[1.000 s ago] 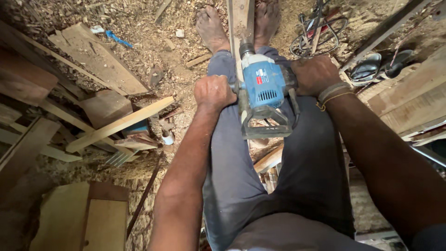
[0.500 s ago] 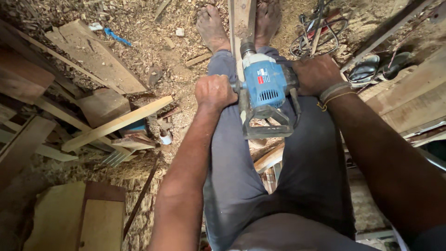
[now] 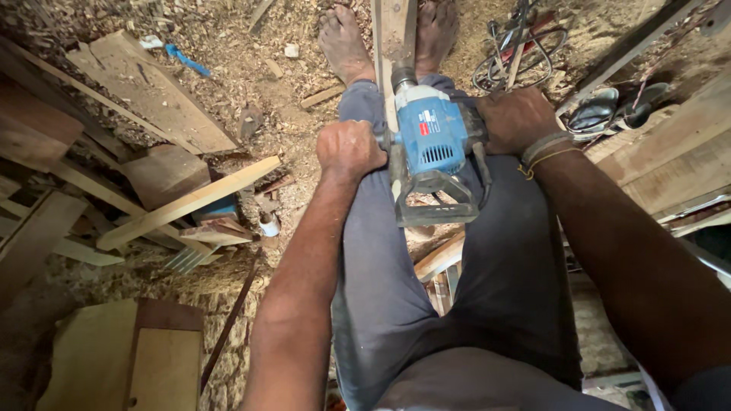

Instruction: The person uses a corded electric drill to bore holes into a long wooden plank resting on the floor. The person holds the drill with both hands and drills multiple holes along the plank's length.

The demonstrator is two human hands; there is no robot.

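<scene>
Floor (image 3: 251,91), strewn with sawdust and offcuts: loose footing that could let you or the work slide under thrust. Wooden plank (image 3: 396,30), running away from you between your bare feet (image 3: 346,42) and lying under the tool: nothing visible clamps it, so it may twist or kick when the bit bites, and your toes sit just beside the line of work. Blue power drill (image 3: 430,137), held over your knees with its nose pointing down the plank: a jammed bit would likely wrench the body round. Your left hand (image 3: 350,148) has its fingers closed on the side handle; your right hand (image 3: 514,118) has its fingers wrapped on the opposite grip. A wristband (image 3: 544,148) on the right wrist lies near the housing and could snag.
</scene>
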